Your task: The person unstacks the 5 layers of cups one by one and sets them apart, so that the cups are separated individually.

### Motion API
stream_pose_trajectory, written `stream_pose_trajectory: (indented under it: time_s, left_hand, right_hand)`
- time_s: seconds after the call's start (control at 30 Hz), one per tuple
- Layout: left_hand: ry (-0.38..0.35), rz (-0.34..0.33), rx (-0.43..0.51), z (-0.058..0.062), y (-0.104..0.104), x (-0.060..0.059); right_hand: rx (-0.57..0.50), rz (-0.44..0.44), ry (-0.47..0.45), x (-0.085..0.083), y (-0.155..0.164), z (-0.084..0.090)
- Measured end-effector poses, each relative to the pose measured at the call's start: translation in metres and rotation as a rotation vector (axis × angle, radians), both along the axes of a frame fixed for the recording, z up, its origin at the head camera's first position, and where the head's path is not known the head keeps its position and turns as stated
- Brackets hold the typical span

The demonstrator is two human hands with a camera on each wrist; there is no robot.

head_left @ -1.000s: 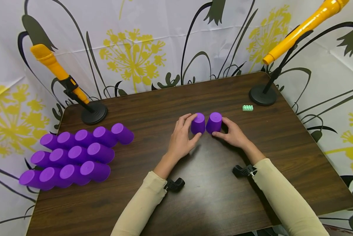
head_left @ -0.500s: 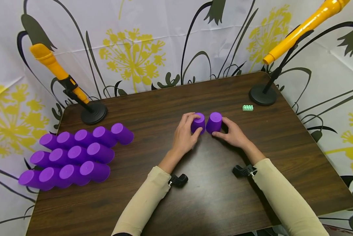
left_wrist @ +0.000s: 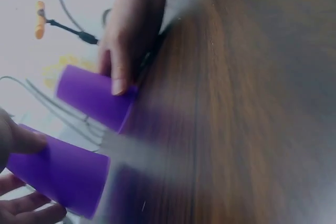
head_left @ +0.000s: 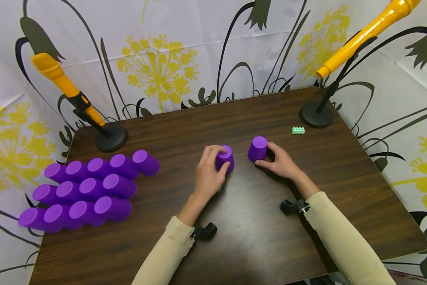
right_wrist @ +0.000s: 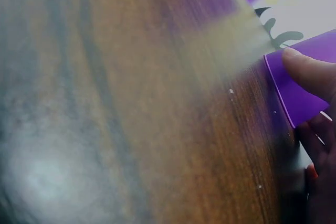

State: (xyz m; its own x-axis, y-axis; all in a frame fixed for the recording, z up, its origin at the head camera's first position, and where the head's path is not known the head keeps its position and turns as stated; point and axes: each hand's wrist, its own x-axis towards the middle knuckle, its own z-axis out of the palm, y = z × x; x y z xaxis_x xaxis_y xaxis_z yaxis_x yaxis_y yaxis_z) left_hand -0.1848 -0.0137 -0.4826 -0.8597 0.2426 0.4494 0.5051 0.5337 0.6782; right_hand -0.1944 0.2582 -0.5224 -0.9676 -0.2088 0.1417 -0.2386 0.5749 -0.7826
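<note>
Two purple cups stand upside down on the dark wooden table point(head_left: 256, 237). My left hand point(head_left: 218, 159) grips the left cup point(head_left: 227, 154), fingers curled over its top and thumb on the near side. My right hand point(head_left: 265, 155) holds the right cup point(head_left: 258, 147), thumb low at the front and fingers behind. A hand-wide gap separates the cups. In the left wrist view the left cup point(left_wrist: 58, 174) lies near, the right cup point(left_wrist: 94, 95) beyond it. The right wrist view shows my thumb pressed on the right cup point(right_wrist: 296, 95).
Three rows of nested purple cups point(head_left: 88, 186) lie on their sides at the table's left edge. A small green brick point(head_left: 298, 130) sits at the back right. Yellow microphones on black stands are at the back left point(head_left: 110, 140) and back right point(head_left: 316, 114).
My left hand has drawn its cup leftward and slightly nearer, opening a gap between the two cups that stood side by side. The right hand and its cup have stayed put.
</note>
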Motion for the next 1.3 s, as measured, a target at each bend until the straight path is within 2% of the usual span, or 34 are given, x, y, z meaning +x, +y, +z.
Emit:
stream_pose_trajectory:
  time_s: [0.23, 0.33, 0.47, 0.63, 0.73, 0.87, 1.1, 1.3]
  left_hand:
    - [-0.002, 0.1, 0.03, 0.009, -0.066, 0.031]
    - [0.012, 0.187, 0.034, 0.01, -0.1, 0.046]
    - [0.045, 0.319, -0.011, 0.011, -0.141, 0.066]
    - [0.047, 0.472, -0.062, 0.008, -0.175, 0.088]
    - [0.034, 0.529, -0.055, 0.005, -0.188, 0.098]
    - [0.024, 0.563, -0.044, 0.002, -0.196, 0.107]
    - [0.046, 0.628, -0.022, -0.003, -0.201, 0.112]
    - [0.042, 0.659, -0.024, -0.004, -0.201, 0.115]
  right_hand:
    - [0.013, -0.001, 0.002, 0.001, 0.0, 0.001]
    - [0.021, 0.002, 0.006, 0.001, 0.0, 0.001]
    - [0.024, 0.007, 0.008, 0.0, -0.001, 0.003]
    - [0.024, 0.009, 0.006, -0.001, -0.001, 0.002]
    - [0.028, 0.008, -0.007, 0.0, 0.0, 0.001]
    - [0.028, -0.001, -0.022, 0.002, -0.001, 0.001]
    - [0.026, -0.027, -0.065, 0.004, -0.003, 0.004]
    - [0.007, -0.044, -0.062, 0.003, -0.003, 0.002]
